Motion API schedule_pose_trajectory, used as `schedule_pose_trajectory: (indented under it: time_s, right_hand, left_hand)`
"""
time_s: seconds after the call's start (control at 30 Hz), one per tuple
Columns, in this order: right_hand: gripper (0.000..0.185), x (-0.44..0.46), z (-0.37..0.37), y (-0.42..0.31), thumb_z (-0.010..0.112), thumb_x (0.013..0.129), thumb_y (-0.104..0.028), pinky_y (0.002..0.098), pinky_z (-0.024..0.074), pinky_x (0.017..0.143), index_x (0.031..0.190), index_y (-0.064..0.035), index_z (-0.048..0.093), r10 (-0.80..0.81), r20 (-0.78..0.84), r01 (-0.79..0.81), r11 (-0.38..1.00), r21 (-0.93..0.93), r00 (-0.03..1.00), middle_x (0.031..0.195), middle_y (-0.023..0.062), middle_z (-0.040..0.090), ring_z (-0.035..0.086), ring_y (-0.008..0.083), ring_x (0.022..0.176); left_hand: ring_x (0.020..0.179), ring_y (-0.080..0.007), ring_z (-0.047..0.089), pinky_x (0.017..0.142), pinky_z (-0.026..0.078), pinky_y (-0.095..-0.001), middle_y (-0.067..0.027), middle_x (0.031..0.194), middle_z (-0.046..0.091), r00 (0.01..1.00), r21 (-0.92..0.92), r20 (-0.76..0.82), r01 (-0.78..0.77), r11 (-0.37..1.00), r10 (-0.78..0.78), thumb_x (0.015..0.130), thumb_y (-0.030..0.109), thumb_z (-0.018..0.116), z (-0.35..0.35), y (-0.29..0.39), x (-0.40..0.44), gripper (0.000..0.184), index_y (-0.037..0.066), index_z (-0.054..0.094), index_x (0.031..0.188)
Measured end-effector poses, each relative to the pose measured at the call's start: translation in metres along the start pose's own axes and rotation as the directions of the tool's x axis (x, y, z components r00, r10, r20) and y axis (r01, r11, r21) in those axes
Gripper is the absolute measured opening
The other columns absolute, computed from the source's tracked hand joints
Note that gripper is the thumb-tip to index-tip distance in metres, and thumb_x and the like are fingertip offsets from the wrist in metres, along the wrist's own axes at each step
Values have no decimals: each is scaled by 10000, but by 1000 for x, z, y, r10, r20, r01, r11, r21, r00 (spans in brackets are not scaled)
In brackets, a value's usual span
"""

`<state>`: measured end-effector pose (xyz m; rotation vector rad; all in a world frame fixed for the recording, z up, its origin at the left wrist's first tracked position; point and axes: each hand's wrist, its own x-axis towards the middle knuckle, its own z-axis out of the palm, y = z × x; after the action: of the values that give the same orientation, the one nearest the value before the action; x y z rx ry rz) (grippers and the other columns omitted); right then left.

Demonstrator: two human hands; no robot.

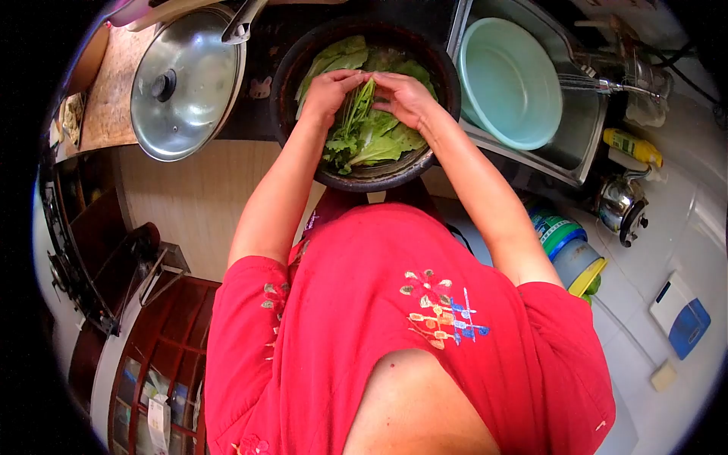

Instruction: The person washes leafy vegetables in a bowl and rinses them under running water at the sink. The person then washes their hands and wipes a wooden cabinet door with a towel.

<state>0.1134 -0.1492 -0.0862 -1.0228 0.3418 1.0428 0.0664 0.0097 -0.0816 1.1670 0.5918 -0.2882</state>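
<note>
A bunch of thin-stemmed leafy greens hangs between my hands over a dark round basin, its leafy ends down and its stem ends up. My left hand is closed around the stem ends from the left. From the right, my right hand pinches the same stem ends, fingertips meeting those of the left. Broad lettuce-like leaves lie in the basin below and around the bunch. The palms hide part of the stems.
To the right, a pale green plastic tub sits in a metal sink, with a whisk beside it. A glass pot lid lies at the left near a wooden board. A kettle stands far right.
</note>
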Motion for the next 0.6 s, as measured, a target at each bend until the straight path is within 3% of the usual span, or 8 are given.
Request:
schedule_pose_trajectory:
  time_s: [0.27, 0.37, 0.47, 0.57, 0.6]
  right_hand:
    - [187, -1, 12, 4, 604, 822, -164, 328, 456, 749, 938, -19, 625, -50, -207, 33, 996, -85, 977, 890, 64, 635, 588, 166, 800]
    - [182, 2, 18, 8, 601, 820, -154, 318, 463, 738, 930, -12, 628, -97, -315, 56, 989, -137, 944, 886, 65, 635, 589, 161, 789]
    - [219, -3, 29, 3, 552, 855, -183, 327, 466, 737, 964, -4, 614, -127, -320, 76, 983, -166, 939, 873, 69, 636, 595, 165, 776]
    - [282, 9, 16, 4, 493, 896, -238, 341, 463, 761, 1000, 4, 594, -11, -317, -33, 990, -134, 948, 878, 72, 635, 593, 167, 813]
    - [297, 7, 14, 3, 476, 905, -252, 343, 461, 768, 1007, 2, 589, -7, -248, -21, 994, -109, 969, 880, 72, 635, 591, 168, 828]
  left_hand:
    - [593, -127, 572, 577, 456, -252, -76, 693, 634, 992, -32, -121, -30, 999, 26, 732, 107, 690, 6, -7, 7, 164, -45, 637, 763]
    - [664, -136, 580, 607, 452, -264, -74, 778, 637, 981, 152, -192, 12, 988, 18, 791, 138, 623, 12, 3, 1, 169, -31, 629, 776]
    - [633, -144, 574, 588, 450, -278, -82, 767, 632, 970, 142, -236, -14, 990, 48, 827, 175, 567, 13, -4, 6, 207, -23, 614, 786]
    - [635, -156, 585, 601, 462, -288, -90, 765, 629, 990, -80, -128, 45, 996, -55, 868, 202, 478, -1, -14, 17, 262, -25, 607, 848]
    - [676, -164, 595, 624, 473, -293, -89, 782, 627, 979, -100, -113, 156, 983, -167, 892, 227, 432, 5, 5, 5, 305, -29, 596, 899]
